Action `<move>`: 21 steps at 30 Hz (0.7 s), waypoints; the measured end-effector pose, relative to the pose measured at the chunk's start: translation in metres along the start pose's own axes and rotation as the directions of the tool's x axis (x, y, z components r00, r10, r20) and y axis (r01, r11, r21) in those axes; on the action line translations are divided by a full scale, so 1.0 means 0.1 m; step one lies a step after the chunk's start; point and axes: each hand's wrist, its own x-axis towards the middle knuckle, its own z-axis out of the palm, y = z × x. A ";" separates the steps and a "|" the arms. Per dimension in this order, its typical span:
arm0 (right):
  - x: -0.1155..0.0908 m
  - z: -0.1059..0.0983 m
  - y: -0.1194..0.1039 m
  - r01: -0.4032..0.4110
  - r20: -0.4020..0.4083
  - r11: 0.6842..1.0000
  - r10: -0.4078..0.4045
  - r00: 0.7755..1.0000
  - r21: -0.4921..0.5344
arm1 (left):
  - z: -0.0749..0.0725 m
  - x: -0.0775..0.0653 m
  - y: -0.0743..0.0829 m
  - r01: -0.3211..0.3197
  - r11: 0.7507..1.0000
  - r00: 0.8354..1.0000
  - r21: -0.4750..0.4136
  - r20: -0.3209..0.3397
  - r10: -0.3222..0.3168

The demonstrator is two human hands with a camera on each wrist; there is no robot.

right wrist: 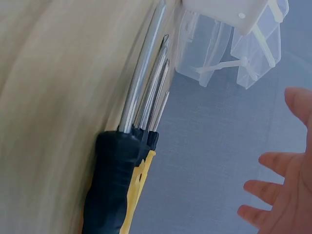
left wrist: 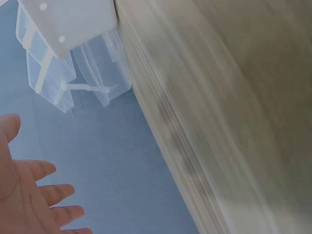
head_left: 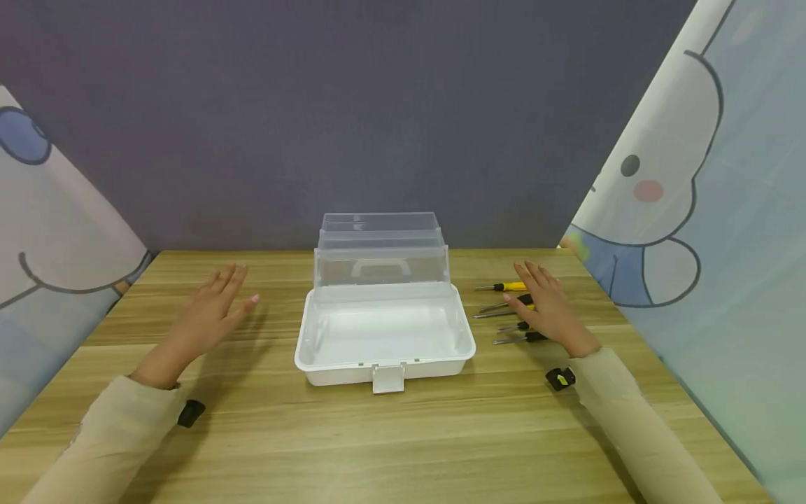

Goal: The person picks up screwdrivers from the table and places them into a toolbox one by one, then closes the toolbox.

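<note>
A white plastic storage box stands on the table with its lid raised and its clear tiered trays folded up behind. To its left my left hand hovers over the wood, fingers spread, holding nothing; its palm shows in the left wrist view. On the other side, my right hand is held above several screwdrivers with fingers extended, and it hides part of their handles. A black-handled screwdriver lies nearest in the right wrist view, with yellow handles behind it.
The wooden table ends at a dark grey backdrop. Cartoon-printed sheets slope down along both sides. A white latch hangs from the box's front edge.
</note>
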 end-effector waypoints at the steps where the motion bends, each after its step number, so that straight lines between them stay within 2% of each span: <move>1: 0.00 0.00 0.01 0.005 -0.002 1.000 -0.005 1.000 0.002 | 0.01 -0.01 0.01 -0.005 1.000 1.000 -0.010 -0.001 0.005; 8: -0.04 0.01 0.05 0.029 -0.004 0.999 -0.029 1.000 -0.027 | 0.07 -0.06 0.06 -0.020 0.998 1.000 -0.064 0.006 0.020; 21: -0.09 -0.01 0.11 0.048 0.002 0.999 -0.048 0.999 -0.007 | 0.14 -0.17 0.18 -0.056 0.986 0.998 -0.158 -0.013 0.055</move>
